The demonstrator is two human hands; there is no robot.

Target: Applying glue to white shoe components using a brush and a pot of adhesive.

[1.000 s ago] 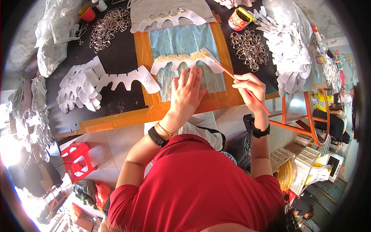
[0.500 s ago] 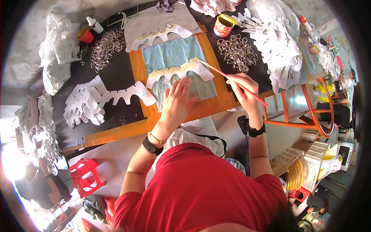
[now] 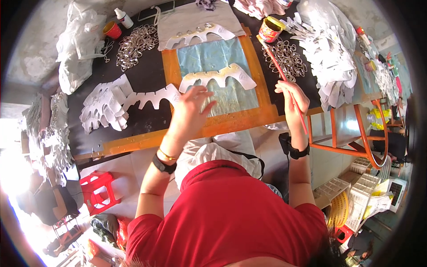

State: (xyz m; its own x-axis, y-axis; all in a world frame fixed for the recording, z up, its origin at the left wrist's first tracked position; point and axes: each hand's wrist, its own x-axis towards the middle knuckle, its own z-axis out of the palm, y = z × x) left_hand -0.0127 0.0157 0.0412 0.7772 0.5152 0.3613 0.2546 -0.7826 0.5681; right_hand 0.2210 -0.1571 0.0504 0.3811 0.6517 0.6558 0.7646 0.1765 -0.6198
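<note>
My right hand (image 3: 293,100) holds a thin red-handled paintbrush (image 3: 280,66) in its closed fingers, the brush tip pointing at a small tub (image 3: 269,30) with a yellow rim. On the blue mat lies a white notched, scalloped piece (image 3: 218,76), with a yellowish smear along its upper edge. My left hand (image 3: 192,109) hovers near that piece's left end, fingers loosely spread and holding nothing I can see. Just beside it, another such white piece (image 3: 151,96) stretches over the black table. A further piece with metal rings (image 3: 200,34) set along its top edge lies on the pale cloth.
A stack of white cut pieces (image 3: 104,104) sits at the table's left. Metal rings are heaped on the left (image 3: 135,46) and right (image 3: 287,58). A larger pile of white pieces (image 3: 331,53) fills the far right. A red cup (image 3: 112,30) stands by a white bottle (image 3: 123,18).
The brush has left the white piece on the mat and swung toward the tub. My left hand has lifted off that piece and shifted left. The whole view has shifted slightly.
</note>
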